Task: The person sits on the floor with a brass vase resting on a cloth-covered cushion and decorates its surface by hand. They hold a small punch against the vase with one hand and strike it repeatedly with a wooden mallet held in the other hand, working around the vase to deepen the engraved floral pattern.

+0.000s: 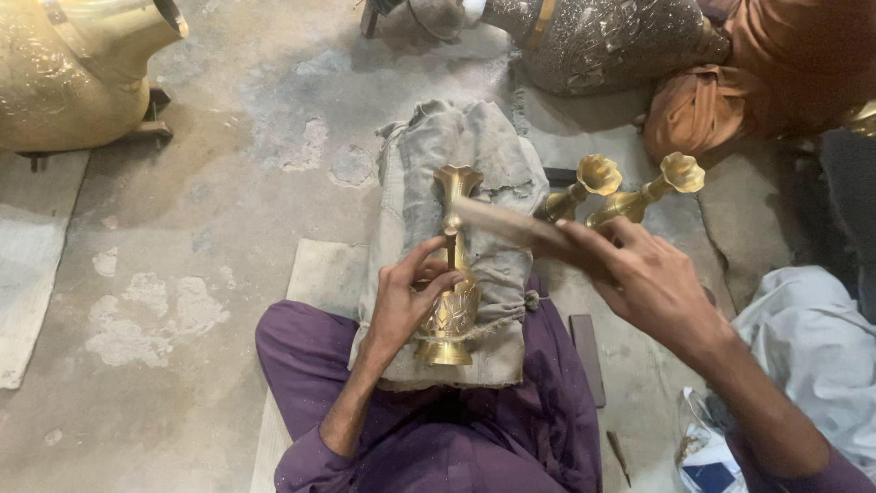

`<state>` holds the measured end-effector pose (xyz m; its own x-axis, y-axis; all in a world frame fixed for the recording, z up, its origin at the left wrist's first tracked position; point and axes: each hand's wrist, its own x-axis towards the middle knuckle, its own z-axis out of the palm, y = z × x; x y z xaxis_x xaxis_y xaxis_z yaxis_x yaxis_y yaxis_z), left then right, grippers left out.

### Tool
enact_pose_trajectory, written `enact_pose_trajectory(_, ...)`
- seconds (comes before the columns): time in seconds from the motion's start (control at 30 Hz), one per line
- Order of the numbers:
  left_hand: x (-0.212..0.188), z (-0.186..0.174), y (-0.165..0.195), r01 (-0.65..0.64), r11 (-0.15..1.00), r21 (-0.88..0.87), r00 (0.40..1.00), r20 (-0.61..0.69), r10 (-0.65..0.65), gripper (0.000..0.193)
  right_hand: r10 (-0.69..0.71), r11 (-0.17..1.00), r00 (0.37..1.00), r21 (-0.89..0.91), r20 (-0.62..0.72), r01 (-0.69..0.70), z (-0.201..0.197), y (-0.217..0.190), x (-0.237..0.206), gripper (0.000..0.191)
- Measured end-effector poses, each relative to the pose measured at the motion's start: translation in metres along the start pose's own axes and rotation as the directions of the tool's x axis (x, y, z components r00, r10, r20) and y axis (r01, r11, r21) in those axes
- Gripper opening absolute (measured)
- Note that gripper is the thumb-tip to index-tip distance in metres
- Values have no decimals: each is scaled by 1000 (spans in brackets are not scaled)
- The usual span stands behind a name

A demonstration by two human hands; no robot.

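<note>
A rough, patched concrete floor fills most of the view, with a big brass vessel at the upper left of the frame and a dark engraved pot at the top edge. In the centre a person sits cross-legged in purple trousers, a grey cloth cushion laid over the lap. A slim brass vase lies lengthwise on that cushion, its flared mouth pointing to the top of the frame and its foot toward the person. The left hand has its fingers closed on a thin punch set upright against the vase's neck, the heel of the hand beside the vase's body. The right hand grips a blurred wooden mallet poised above the punch head. To do this well, it seems wise to keep the punch steady and square to the metal, press the vase into the cushion so it cannot roll, and strike lightly and evenly. Two more brass vases lie just right of the cushion, and white cloth sits at the lower right.
</note>
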<state>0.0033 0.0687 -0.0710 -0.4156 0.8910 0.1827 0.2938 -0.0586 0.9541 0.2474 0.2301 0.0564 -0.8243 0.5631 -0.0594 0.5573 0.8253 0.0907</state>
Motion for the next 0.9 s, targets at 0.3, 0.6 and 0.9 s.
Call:
enact_pose_trajectory(0.3, 1, -5, 6, 13, 1000, 10, 1000, 11, -14, 50, 31, 999, 999, 8, 8, -31, -3, 3, 3, 68)
enact_pose_trajectory(0.6, -1, -5, 6, 34, 999, 32, 999, 18, -35, 49, -29, 1000, 986, -8, -163, 28, -22, 5, 9, 73)
enact_pose_trajectory(0.9, -3, -3, 2, -10, 1000, -15, 1000, 9, 10, 50, -29, 996, 971, 71, -237, 48, -10, 7, 9, 72)
